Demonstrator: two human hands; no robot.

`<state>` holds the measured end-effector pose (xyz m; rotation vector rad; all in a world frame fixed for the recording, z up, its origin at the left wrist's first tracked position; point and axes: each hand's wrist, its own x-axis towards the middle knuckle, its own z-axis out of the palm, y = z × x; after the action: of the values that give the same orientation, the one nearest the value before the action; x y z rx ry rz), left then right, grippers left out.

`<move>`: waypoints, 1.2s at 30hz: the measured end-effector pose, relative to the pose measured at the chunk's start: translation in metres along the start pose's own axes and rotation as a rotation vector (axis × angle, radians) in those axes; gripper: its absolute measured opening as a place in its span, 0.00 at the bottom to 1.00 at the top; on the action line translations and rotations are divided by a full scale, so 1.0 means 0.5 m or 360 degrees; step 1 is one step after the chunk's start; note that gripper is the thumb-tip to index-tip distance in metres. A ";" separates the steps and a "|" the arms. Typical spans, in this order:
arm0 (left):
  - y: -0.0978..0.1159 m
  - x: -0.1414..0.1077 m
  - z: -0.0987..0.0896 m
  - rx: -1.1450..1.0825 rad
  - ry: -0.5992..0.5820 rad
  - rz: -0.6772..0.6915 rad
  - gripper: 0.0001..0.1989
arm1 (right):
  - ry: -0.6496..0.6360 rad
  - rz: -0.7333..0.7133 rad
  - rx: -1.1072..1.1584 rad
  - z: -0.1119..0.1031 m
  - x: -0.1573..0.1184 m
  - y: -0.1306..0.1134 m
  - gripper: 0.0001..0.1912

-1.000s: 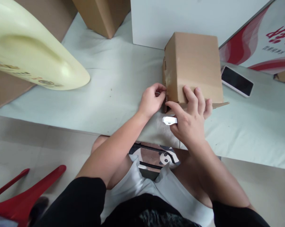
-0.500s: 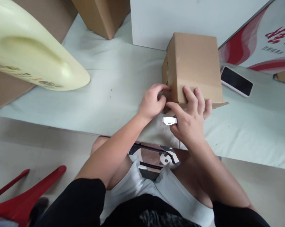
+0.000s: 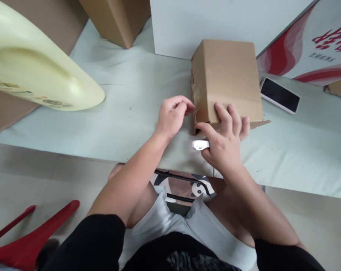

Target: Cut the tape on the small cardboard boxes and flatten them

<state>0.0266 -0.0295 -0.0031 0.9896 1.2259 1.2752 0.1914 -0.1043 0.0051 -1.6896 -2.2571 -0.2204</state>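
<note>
A brown cardboard box (image 3: 232,75) stands on the pale cloth-covered surface, a flap jutting out at its lower right edge. Clear tape (image 3: 197,94) glints on its left side. My left hand (image 3: 172,114) is beside that side, thumb and fingers pinched together at the tape; whatever they grip is too small to make out. My right hand (image 3: 225,145) rests with its fingers spread over the front of the box and its thumb at the lower left corner. A small white plastic tool (image 3: 201,145) is tucked in the same palm, only its end showing.
Right of the box lies a phone (image 3: 280,95). Behind stand a white panel (image 3: 181,26), a red-and-white carton (image 3: 300,45) and another cardboard box (image 3: 122,22). A large pale yellow bottle (image 3: 46,64) looms at left. Below left is a red plastic object (image 3: 46,229).
My left hand has drawn back a little to the left from the box's side, its fingers still pinched. My right hand keeps its place on the box. The view has shifted slightly.
</note>
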 end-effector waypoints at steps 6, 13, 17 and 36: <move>0.002 -0.016 0.016 -0.0182 -0.0030 -0.0114 0.13 | -0.0022 0.0008 0.0035 -0.003 0.002 -0.002 0.20; -0.004 -0.003 0.009 -0.0143 0.0173 -0.0074 0.13 | -0.0045 -0.0007 -0.0004 -0.005 0.001 0.000 0.22; -0.008 -0.013 0.013 0.0162 -0.0055 0.0149 0.13 | -0.0075 0.0013 -0.0027 -0.004 0.001 0.000 0.20; -0.005 0.003 0.043 -0.0117 -0.0196 0.0088 0.23 | -0.0053 -0.0206 0.0260 -0.006 0.000 0.022 0.13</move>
<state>0.0478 -0.0260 -0.0028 1.0396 1.0565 1.2738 0.2024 -0.1019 0.0070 -1.4776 -2.3412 -0.0352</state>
